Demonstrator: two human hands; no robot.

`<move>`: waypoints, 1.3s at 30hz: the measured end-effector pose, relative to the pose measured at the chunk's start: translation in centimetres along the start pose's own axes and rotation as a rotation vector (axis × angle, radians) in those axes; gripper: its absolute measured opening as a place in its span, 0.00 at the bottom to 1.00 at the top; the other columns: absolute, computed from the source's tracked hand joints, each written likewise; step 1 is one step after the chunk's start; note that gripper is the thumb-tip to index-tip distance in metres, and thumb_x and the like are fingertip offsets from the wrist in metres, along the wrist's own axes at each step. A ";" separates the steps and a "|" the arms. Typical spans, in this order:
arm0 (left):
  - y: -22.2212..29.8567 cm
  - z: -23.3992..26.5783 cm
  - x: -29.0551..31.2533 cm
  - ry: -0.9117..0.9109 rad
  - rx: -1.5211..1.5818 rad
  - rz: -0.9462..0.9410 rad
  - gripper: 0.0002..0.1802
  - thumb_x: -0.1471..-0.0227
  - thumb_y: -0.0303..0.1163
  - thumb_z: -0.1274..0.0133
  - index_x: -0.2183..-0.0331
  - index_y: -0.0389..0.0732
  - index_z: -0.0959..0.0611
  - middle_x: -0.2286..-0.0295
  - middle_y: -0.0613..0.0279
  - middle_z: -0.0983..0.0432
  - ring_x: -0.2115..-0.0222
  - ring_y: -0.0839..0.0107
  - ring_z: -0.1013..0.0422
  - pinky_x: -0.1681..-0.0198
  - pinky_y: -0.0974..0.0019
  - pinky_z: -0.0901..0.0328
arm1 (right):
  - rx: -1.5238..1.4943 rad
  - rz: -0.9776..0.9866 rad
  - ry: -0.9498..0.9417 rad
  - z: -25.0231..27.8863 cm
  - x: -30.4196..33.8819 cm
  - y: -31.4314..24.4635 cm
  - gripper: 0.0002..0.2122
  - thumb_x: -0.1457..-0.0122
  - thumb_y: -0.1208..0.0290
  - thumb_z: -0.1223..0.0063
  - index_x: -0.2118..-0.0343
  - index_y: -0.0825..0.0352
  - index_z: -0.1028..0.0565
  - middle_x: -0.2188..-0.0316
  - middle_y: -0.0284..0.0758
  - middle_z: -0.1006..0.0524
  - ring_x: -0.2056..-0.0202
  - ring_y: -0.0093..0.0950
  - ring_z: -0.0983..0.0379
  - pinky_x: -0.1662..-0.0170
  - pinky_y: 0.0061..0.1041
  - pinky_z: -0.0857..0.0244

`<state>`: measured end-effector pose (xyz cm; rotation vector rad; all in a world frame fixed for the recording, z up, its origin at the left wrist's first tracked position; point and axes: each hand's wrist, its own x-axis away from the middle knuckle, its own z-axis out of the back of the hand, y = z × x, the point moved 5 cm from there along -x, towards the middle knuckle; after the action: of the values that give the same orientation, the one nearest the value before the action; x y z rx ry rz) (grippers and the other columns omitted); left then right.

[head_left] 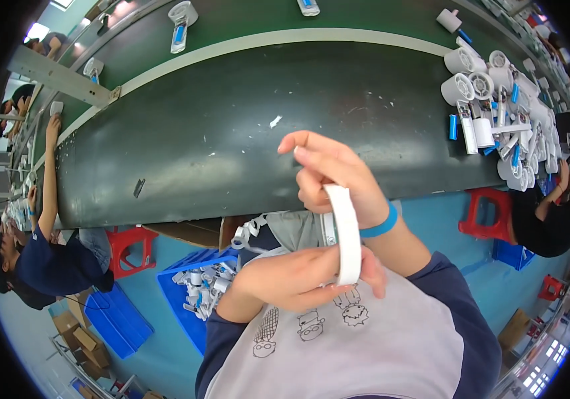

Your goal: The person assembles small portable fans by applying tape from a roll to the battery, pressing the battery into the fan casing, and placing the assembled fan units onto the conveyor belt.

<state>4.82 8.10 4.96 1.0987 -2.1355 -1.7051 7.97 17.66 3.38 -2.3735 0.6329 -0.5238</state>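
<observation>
A white ring, looking like a roll of tape [345, 229], stands nearly edge-on in front of my chest. My left hand [291, 278] has hold of its lower part, the fingers reaching behind it and their tips showing on its right side. Above, my right hand [338, 176] lies against the ring's upper end and wears a blue wristband [381, 223]. Its upper fingers stretch to the left over the belt edge, while those below are bent. Nothing shows between the fingertips.
A dark green conveyor belt [252, 133] runs in front of me. White handheld fans [491, 86] and blue cylinders [453, 127] pile up at the right. At lower left stands a blue crate [178, 309] of white parts. Co-workers sit left and right; a red stool [488, 214] is at right.
</observation>
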 end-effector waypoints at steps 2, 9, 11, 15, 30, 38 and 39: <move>0.0 0.0 -0.3 0.009 -0.049 0.013 0.21 0.48 0.27 0.52 0.53 0.31 0.37 0.59 0.50 0.28 0.54 0.57 0.33 0.50 0.57 0.39 | 0.045 0.038 0.031 0.4 0.3 -0.2 0.11 0.36 0.68 0.62 0.55 0.68 0.35 0.92 0.24 0.42 0.90 0.13 0.54 0.86 0.17 0.60; -0.4 -0.3 -1.0 0.002 0.754 -0.002 0.46 0.55 0.49 0.40 0.46 0.27 0.39 0.54 0.45 0.31 0.52 0.59 0.33 0.47 0.56 0.42 | 0.108 0.094 0.038 1.6 1.8 0.0 0.12 0.35 0.67 0.64 0.55 0.69 0.34 0.91 0.24 0.40 0.89 0.13 0.52 0.85 0.15 0.57; -0.3 -0.1 -1.4 0.072 0.782 0.110 0.33 0.48 0.44 0.46 0.50 0.28 0.33 0.60 0.46 0.26 0.57 0.61 0.29 0.50 0.58 0.39 | 0.171 0.134 0.082 2.1 2.2 -0.4 0.12 0.35 0.67 0.65 0.55 0.69 0.34 0.89 0.24 0.39 0.88 0.12 0.50 0.84 0.15 0.57; -1.4 -0.1 -2.2 0.070 0.452 0.200 0.12 0.44 0.31 0.57 0.65 0.30 0.26 0.77 0.53 0.23 0.72 0.62 0.27 0.57 0.56 0.39 | 0.212 0.165 0.101 3.7 3.3 -1.4 0.13 0.35 0.66 0.65 0.54 0.69 0.34 0.87 0.27 0.34 0.85 0.13 0.43 0.81 0.14 0.50; -2.8 2.4 -0.2 0.641 0.332 0.201 0.09 0.46 0.24 0.56 0.63 0.31 0.26 0.74 0.59 0.26 0.72 0.71 0.30 0.58 0.65 0.37 | 1.651 0.509 0.969 15.6 9.7 -8.0 0.29 0.45 0.75 0.48 0.42 0.75 0.44 0.57 0.47 0.34 0.56 0.41 0.34 0.51 0.32 0.41; -4.4 4.4 -2.7 0.716 0.076 0.284 0.19 0.45 0.21 0.59 0.51 0.33 0.27 0.46 0.54 0.40 0.49 0.71 0.37 0.46 0.66 0.41 | 1.024 0.451 0.579 8.5 8.3 -0.9 0.26 0.37 0.74 0.62 0.38 0.74 0.51 0.52 0.42 0.37 0.52 0.33 0.38 0.47 0.25 0.45; -4.7 4.3 -2.3 0.765 0.052 0.302 0.19 0.44 0.21 0.59 0.51 0.31 0.27 0.47 0.55 0.38 0.52 0.72 0.35 0.49 0.67 0.38 | 1.100 0.485 0.596 8.1 8.5 -1.1 0.26 0.36 0.73 0.63 0.38 0.75 0.52 0.52 0.45 0.37 0.51 0.36 0.38 0.47 0.27 0.45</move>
<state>5.97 12.59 0.02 1.1231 -1.7290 -0.8901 19.28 17.51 -0.05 -0.9821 0.8404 -1.0237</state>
